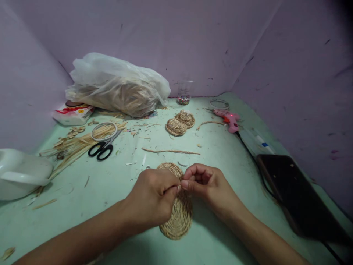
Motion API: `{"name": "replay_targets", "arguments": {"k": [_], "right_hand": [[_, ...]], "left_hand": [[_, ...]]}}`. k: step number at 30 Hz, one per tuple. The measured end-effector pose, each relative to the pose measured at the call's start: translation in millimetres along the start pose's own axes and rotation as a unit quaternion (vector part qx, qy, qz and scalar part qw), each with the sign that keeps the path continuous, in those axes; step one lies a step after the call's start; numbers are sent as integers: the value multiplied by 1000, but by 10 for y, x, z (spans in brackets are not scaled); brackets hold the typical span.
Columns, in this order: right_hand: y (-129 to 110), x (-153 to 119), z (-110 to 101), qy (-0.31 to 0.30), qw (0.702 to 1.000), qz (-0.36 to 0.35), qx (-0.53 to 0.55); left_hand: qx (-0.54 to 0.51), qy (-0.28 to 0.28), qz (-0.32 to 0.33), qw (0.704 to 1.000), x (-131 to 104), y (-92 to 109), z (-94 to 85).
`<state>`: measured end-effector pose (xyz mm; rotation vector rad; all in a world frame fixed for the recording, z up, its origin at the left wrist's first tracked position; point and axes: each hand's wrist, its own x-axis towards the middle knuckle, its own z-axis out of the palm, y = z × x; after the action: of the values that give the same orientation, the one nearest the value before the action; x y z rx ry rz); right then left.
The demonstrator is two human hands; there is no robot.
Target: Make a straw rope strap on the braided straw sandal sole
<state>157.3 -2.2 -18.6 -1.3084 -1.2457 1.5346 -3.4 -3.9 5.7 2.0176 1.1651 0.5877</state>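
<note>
My left hand (156, 197) is closed, its thumb pressed against the curled fingers. The thumb and forefinger of my right hand (206, 184) pinch together, fingertips meeting those of the left. What sits between them is too small and too covered to make out. Right under both hands lies a long, coiled mat of braided straw (178, 222) on the table, its middle partly hidden by my fingers. Just beyond it lies a loose length of straw braid (171, 151). A smaller coiled straw piece (176, 127), shaped like a figure eight, rests farther back.
Scissors (100, 150), a white ring (104, 131) and dry straw (78, 145) lie left, near a white jug (22, 175). A plastic bag (118, 86) and a bead jar (184, 96) stand behind. At right are a pink glue gun (230, 118), its black cord and a phone (298, 195).
</note>
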Motion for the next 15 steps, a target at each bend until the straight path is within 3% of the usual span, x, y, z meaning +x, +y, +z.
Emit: {"name": "replay_targets", "arguments": {"k": [2, 4, 6, 8, 10, 13, 15], "right_hand": [[6, -22, -11, 10, 990, -114, -87], [3, -50, -28, -1, 951, -244, -190], [-13, -73, -44, -23, 911, -312, -268], [-41, -85, -56, -42, 907, -285, -309], [-70, -83, -61, -73, 928, -200, -305], [-89, -60, -59, -137, 976, -52, -161], [-84, -42, -57, -175, 984, 35, -29]], "left_hand": [[-73, 3, -57, 996, 30, 11, -41], [-137, 0, -109, 985, 56, 21, -74], [-153, -2, -115, 982, 65, 21, -83], [-115, 10, -74, 991, 54, 8, -62], [-48, 35, 8, 998, 31, -14, -23], [12, 72, 119, 990, -2, -43, 29], [3, 84, 157, 984, -8, -43, 28]]}}
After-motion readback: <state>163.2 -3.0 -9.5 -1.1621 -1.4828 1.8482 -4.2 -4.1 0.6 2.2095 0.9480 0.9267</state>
